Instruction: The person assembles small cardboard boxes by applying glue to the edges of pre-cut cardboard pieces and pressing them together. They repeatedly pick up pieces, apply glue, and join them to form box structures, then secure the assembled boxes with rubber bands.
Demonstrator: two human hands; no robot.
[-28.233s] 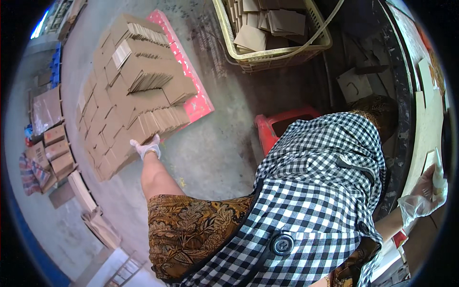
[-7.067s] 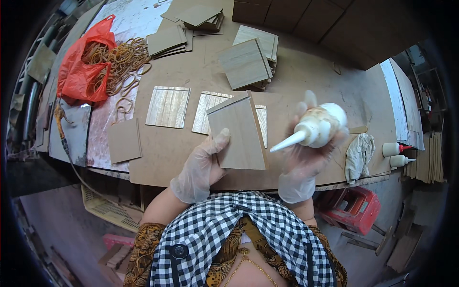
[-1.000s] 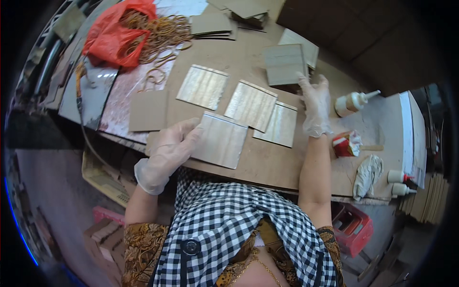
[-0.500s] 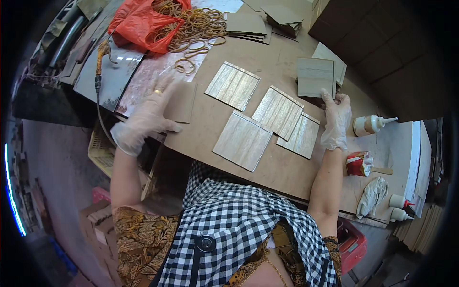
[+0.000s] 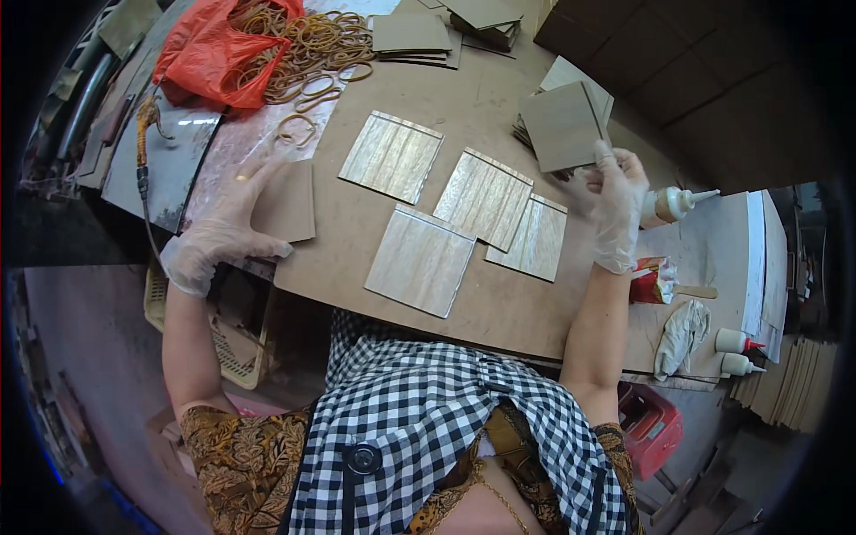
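Note:
My right hand [image 5: 617, 203], in a thin clear glove, pinches the near right corner of a square thin panel [image 5: 562, 125]. The panel is tilted over a small stack, its plain grey-brown face showing. My left hand [image 5: 227, 227], gloved too, lies with fingers and thumb spread around the left and near edges of a plain brown panel [image 5: 287, 203] on the table. Between my hands lie several wood-grain panels, each with a groove along its far edge: one far left [image 5: 392, 159], one in front [image 5: 422, 261], and one [image 5: 486, 198] overlapping another [image 5: 533, 239].
A red plastic bag [image 5: 209, 58] and tan rubber bands [image 5: 325, 43] lie far left, near an air gun [image 5: 147, 134]. Panel stacks [image 5: 412, 36] stand at the back. A glue bottle [image 5: 669, 205], red tub [image 5: 654, 281], rag [image 5: 684, 339] and small bottles [image 5: 736, 341] are right.
The panel in my right hand has turned from its wood-grain face to its plain face and tilted. My left hand stays by the brown panel. The whole view has shifted somewhat.

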